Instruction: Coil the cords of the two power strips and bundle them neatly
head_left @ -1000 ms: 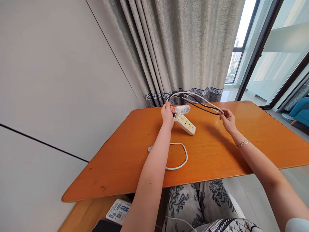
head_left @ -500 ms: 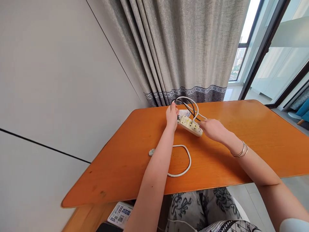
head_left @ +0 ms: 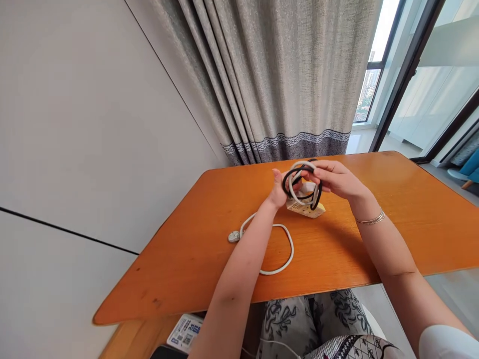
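Two power strips (head_left: 305,208) lie stacked on the orange table (head_left: 374,239), cream-coloured with sockets on top. Their black and white cords (head_left: 299,189) are wound into a small loop held above them. My right hand (head_left: 335,180) pinches the top of that loop, fingers closed on the cords. My left hand (head_left: 280,192) sits at the loop's left side, fingers partly hidden behind the cords, seemingly holding them. A loose white cable (head_left: 279,249) with a plug (head_left: 234,236) curves on the table near my left forearm.
A grey curtain (head_left: 284,75) hangs behind the table, a white wall on the left, glass doors on the right. Below the table's near edge are a printed box (head_left: 185,331) and my patterned trousers (head_left: 299,314).
The long cords stretched wide between my hands have been gathered into a tight coil. My right hand moved left to the power strips and lifted the loop above them.
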`<state>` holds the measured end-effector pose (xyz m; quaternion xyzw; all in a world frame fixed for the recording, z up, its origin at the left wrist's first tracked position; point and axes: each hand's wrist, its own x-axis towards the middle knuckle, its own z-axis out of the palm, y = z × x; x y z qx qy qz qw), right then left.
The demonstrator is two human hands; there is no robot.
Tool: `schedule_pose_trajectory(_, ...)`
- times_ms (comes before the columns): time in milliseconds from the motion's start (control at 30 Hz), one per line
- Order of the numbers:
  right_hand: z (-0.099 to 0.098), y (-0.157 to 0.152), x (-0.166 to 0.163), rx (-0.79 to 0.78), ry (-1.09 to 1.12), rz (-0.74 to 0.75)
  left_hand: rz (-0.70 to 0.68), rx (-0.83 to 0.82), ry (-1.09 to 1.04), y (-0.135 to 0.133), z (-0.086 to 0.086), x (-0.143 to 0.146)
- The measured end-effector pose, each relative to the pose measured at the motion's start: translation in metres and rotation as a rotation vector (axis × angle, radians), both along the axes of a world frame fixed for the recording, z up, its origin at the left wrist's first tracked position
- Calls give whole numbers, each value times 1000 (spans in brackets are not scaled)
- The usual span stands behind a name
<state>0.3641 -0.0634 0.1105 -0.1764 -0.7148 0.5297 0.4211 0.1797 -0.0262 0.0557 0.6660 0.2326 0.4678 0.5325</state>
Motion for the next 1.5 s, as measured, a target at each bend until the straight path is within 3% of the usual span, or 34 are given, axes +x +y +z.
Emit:
schedule_pose_trajectory(100,-2,5,-8,-128,237,-153,-12,71,55,-5,2,2)
schedule_pose_trajectory(200,-4,8,-15,-202,418,-281,66,139,246,-11,8,4)
schedule_pose_trajectory(367,-14,19,-16,-191,403,-413,232,190,531,-22,20,8)
schedule_pose_trajectory(467,-23,28,-11,-46,254,-602,269,225,528,-23,21,9)
schedule_pose_trajectory(567,-28,33,-8,292,108,-878,267,223,499,-22,22,8)
schedule_pose_trajectory(633,-29,33,-6,540,-37,-968,264,219,486,-20,22,7)
schedule_pose_trajectory(733,-30,29,-2,716,-294,-857,263,194,432,-17,23,4)
schedule_pose_trajectory(933,-34,22,1,709,-530,-555,278,88,233,-4,16,-9)
schedule_pose_trajectory(1333,-37,27,-8,426,-484,-752,328,-4,382,6,12,-19)
schedule_pose_trajectory(1400,-35,27,-8,386,-458,-794,411,2,443,6,11,-18)
schedule_pose_trajectory(1500,-34,28,-7,303,-408,-814,641,89,488,4,9,-13)
